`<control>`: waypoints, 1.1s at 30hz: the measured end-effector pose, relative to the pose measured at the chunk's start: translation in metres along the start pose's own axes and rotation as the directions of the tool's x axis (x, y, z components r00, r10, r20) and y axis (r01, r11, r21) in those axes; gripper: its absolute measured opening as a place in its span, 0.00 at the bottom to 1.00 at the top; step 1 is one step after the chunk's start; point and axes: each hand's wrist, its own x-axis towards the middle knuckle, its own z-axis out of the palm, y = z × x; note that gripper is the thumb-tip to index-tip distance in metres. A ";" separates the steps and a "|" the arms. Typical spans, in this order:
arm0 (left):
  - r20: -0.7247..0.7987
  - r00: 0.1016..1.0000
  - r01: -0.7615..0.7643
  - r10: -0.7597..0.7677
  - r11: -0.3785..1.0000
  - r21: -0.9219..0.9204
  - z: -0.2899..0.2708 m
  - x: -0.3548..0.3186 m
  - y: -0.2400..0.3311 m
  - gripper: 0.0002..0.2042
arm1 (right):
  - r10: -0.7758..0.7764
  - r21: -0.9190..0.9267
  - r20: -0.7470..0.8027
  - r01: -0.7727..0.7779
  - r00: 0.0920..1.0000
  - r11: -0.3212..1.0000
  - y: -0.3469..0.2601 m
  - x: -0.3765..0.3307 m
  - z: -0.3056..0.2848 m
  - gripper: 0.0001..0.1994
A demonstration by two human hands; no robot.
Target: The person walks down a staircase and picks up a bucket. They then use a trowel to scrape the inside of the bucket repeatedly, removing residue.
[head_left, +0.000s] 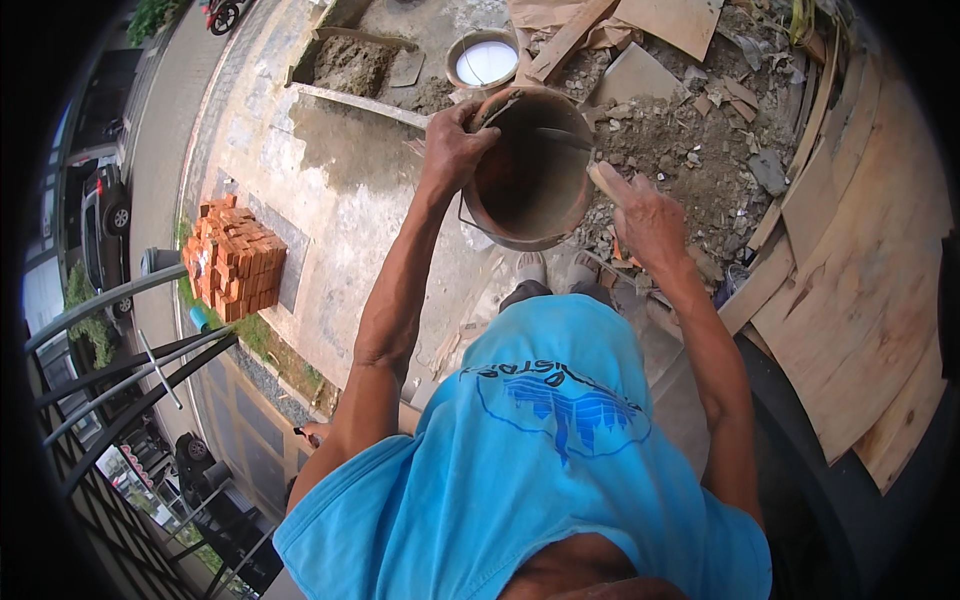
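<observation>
My left hand (458, 148) is closed around the upper left rim of a mortar-smeared bucket (528, 225), which is tilted so that its dark inside faces me. A thin wire handle hangs at the bucket's left side. My right hand (648, 222) grips the pale wooden handle of a trowel (604, 182) at the right rim. The trowel's metal part reaches into the bucket, and its blade is hard to make out in the shadow. Grey residue coats the bucket's inner wall; how much lies at its bottom cannot be told.
Beyond stands a pail of whitish liquid (486, 62), beside a mound of wet mortar (350, 66) and a long-handled tool (365, 103). Rubble (690, 150) and plywood sheets (840, 270) lie at right. Stacked bricks (235, 262) and metal railings (110, 300) stand left. Another person's hand (315, 432) shows lower left.
</observation>
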 end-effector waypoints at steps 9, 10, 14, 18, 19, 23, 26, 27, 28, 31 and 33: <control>-0.016 0.996 -0.085 0.091 0.973 0.215 0.013 -0.004 -0.002 0.20 | -0.131 -0.136 0.034 0.134 0.991 0.982 -0.022 0.011 0.051 0.25; -0.057 0.990 -0.116 0.132 0.969 0.220 0.013 -0.005 -0.001 0.20 | -0.129 -0.121 0.066 0.136 0.989 0.983 -0.024 0.010 0.051 0.25; -0.117 0.972 -0.173 0.204 0.958 0.227 0.010 -0.009 0.003 0.19 | -0.169 0.087 0.163 0.157 0.972 0.984 -0.019 0.013 0.040 0.24; -0.087 0.972 -0.195 0.218 0.956 0.219 0.005 -0.008 0.015 0.17 | -0.052 0.069 0.077 0.047 0.996 0.997 -0.028 0.012 0.006 0.21; -0.090 0.969 -0.205 0.229 0.955 0.215 0.007 -0.009 0.019 0.17 | -0.050 0.032 0.050 0.049 0.998 0.998 -0.029 0.016 0.001 0.19; -0.072 0.967 -0.219 0.242 0.946 0.240 0.019 -0.008 0.024 0.17 | -0.085 -0.114 -0.036 0.080 0.996 0.990 -0.028 0.035 0.014 0.20; -0.053 0.965 -0.238 0.259 0.939 0.247 0.027 -0.007 0.017 0.17 | -0.103 -0.160 -0.040 0.095 0.994 0.983 -0.041 0.032 0.039 0.19; -0.053 0.971 -0.213 0.232 0.946 0.244 0.029 -0.007 0.017 0.17 | -0.100 -0.166 -0.037 0.093 0.994 0.982 -0.044 0.031 0.043 0.18; -0.052 0.977 -0.187 0.205 0.952 0.241 0.030 -0.006 0.018 0.17 | -0.090 -0.127 -0.016 0.087 0.996 0.988 -0.043 0.032 0.042 0.17; -0.051 0.982 -0.165 0.181 0.962 0.219 0.034 -0.005 0.014 0.18 | -0.112 -0.067 0.047 0.115 0.993 0.991 -0.035 0.040 0.036 0.15; -0.042 0.980 -0.180 0.193 0.960 0.216 0.037 -0.003 0.013 0.18 | -0.192 -0.102 0.094 0.201 0.977 0.974 -0.024 0.043 0.033 0.14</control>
